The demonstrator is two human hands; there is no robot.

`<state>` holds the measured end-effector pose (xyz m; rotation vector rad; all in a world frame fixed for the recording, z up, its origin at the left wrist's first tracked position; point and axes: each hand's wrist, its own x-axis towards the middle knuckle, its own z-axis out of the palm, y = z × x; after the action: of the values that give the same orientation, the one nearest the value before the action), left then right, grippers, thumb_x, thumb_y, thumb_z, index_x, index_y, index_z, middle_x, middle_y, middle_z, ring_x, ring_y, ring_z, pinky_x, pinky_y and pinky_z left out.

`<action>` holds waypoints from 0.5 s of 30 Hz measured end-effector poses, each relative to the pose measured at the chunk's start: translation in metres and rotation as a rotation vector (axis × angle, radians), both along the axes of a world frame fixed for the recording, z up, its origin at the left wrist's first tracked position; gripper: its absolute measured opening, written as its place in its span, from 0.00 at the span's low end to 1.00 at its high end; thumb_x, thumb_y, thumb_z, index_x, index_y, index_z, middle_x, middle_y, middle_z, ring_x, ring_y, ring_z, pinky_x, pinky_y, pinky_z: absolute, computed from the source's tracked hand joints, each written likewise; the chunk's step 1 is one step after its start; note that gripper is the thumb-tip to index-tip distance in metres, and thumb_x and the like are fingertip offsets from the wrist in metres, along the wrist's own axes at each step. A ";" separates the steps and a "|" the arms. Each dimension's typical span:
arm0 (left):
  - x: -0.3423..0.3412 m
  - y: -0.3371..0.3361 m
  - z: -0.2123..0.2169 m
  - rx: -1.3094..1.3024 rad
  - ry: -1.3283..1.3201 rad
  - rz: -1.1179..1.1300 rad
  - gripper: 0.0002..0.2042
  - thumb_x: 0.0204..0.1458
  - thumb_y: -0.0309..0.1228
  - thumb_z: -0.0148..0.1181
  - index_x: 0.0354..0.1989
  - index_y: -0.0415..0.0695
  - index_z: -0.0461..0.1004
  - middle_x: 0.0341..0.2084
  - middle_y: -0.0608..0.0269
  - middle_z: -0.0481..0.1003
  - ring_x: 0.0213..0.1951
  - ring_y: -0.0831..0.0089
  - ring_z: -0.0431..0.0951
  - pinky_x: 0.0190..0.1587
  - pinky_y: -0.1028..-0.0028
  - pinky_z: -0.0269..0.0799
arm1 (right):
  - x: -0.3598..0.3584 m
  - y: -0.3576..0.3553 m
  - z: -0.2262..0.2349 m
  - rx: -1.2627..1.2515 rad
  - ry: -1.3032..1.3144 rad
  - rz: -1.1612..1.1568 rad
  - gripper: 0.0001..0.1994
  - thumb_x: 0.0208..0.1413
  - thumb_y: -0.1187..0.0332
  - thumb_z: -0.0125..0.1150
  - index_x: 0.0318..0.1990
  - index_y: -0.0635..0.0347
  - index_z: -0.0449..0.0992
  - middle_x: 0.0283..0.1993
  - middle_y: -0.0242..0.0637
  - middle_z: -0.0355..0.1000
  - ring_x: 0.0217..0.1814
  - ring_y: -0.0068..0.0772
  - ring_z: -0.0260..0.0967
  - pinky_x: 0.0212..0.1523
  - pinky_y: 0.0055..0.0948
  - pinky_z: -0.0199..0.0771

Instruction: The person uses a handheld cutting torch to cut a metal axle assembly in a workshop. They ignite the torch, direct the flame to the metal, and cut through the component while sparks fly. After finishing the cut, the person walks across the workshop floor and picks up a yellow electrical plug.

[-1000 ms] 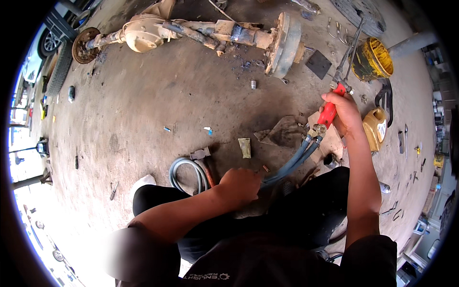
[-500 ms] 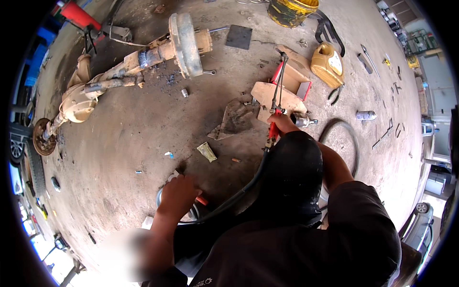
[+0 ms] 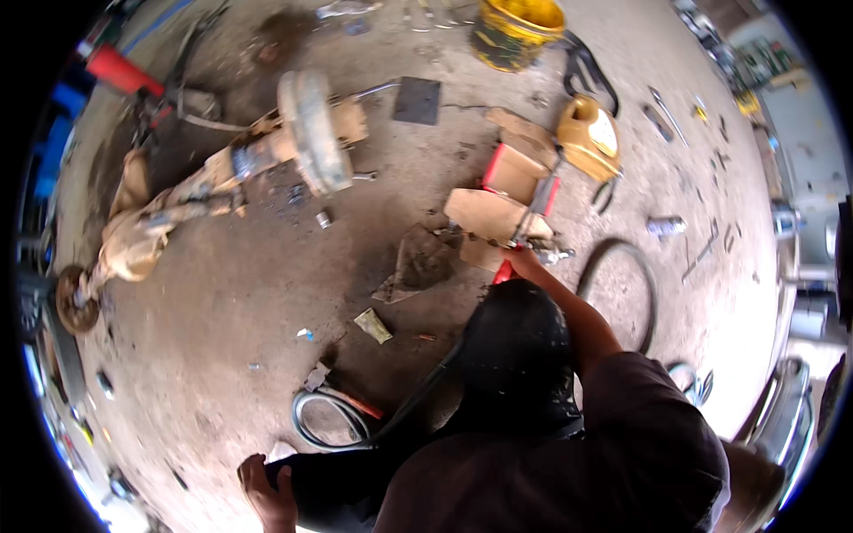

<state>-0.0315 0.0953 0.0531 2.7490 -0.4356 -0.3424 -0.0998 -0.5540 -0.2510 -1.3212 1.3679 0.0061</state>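
Observation:
A gas cutting torch (image 3: 504, 272) with a red handle and thin metal tubes is in my right hand (image 3: 522, 262), above my right knee. Its tubes reach up over an opened cardboard box (image 3: 524, 173), blurred by motion. A dark hose (image 3: 418, 410) runs beside my leg to a grey coil (image 3: 304, 421) on the floor. By that coil lies a tool with an orange-red handle (image 3: 357, 403) and a grey end. My left hand (image 3: 267, 493) is at the edge of my left knee, thumb and fingers apart, holding nothing visible.
A rusty vehicle axle (image 3: 191, 200) with a brake drum (image 3: 311, 133) lies at the far left. Beyond the box stand a yellow jug (image 3: 582, 147) and a yellow bucket (image 3: 511, 40). A thick hose loop (image 3: 653, 298), spray can (image 3: 666, 226) and scattered tools lie on the right.
My left hand has left the grey coil and drawn back to my left knee, uncovering the orange-red-handled tool. The torch has shifted slightly nearer, and the whole view has moved.

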 end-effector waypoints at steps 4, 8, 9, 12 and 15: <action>-0.004 -0.007 0.023 -0.056 -0.108 0.010 0.25 0.49 0.41 0.67 0.48 0.31 0.73 0.48 0.39 0.73 0.50 0.40 0.72 0.56 0.50 0.67 | -0.044 -0.037 0.016 -0.658 0.071 1.393 0.14 0.59 0.58 0.57 0.50 0.48 0.76 0.39 0.51 0.77 0.43 0.60 0.76 0.38 0.47 0.73; 0.005 0.018 0.026 -0.110 0.034 0.017 0.25 0.42 0.38 0.72 0.46 0.35 0.76 0.45 0.45 0.77 0.48 0.45 0.77 0.53 0.54 0.73 | -0.031 0.000 0.176 0.310 -0.224 0.211 0.16 0.67 0.58 0.55 0.48 0.64 0.74 0.33 0.30 0.70 0.35 0.28 0.69 0.36 0.31 0.69; 0.013 0.020 0.026 -0.138 0.093 -0.001 0.25 0.41 0.38 0.73 0.46 0.36 0.77 0.44 0.46 0.77 0.48 0.47 0.77 0.52 0.56 0.74 | -0.002 0.049 0.248 0.081 -0.237 0.333 0.19 0.69 0.56 0.53 0.49 0.66 0.73 0.35 0.24 0.65 0.35 0.17 0.62 0.36 0.24 0.66; 0.045 0.023 0.015 -0.231 0.198 -0.164 0.21 0.43 0.37 0.72 0.43 0.37 0.78 0.43 0.49 0.78 0.47 0.50 0.79 0.52 0.58 0.75 | -0.003 0.109 0.303 -0.684 -0.223 1.006 0.18 0.58 0.58 0.65 0.44 0.65 0.75 0.34 0.37 0.69 0.37 0.36 0.68 0.43 0.36 0.70; 0.048 0.025 0.012 -0.253 0.274 -0.202 0.19 0.44 0.38 0.71 0.40 0.39 0.78 0.40 0.51 0.79 0.46 0.52 0.80 0.51 0.59 0.76 | 0.009 0.132 0.329 -1.058 -0.093 1.406 0.17 0.58 0.61 0.66 0.46 0.68 0.77 0.43 0.55 0.75 0.46 0.60 0.72 0.52 0.50 0.73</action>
<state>0.0161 0.1205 0.0655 2.3743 -0.6358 -0.6570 -0.0907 -0.4218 0.0785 -2.8746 0.0058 0.1890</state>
